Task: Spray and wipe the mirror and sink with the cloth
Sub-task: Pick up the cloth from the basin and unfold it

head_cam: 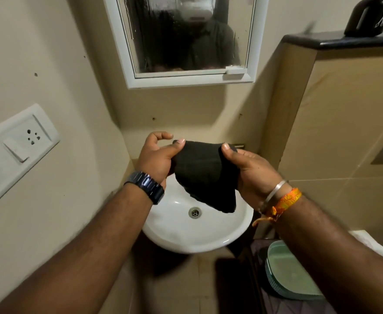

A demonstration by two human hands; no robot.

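Note:
A dark cloth (205, 175) hangs between both hands above the white round sink (174, 232). My left hand (156, 155) pinches its left top corner with the thumb, the index finger curled free above. My right hand (249, 168) pinches the right top corner. The mirror (186, 35), in a white frame on the wall above, is streaked with wet droplets and reflects a person. A black bottle (369, 17) stands on the dark ledge at the top right; its head is out of view.
A white switch and socket plate (16, 143) sits on the left wall. A tiled partition (335, 123) rises right of the sink. A green bucket (290, 273) stands on the floor at the lower right. The sink drain (194, 211) is uncovered.

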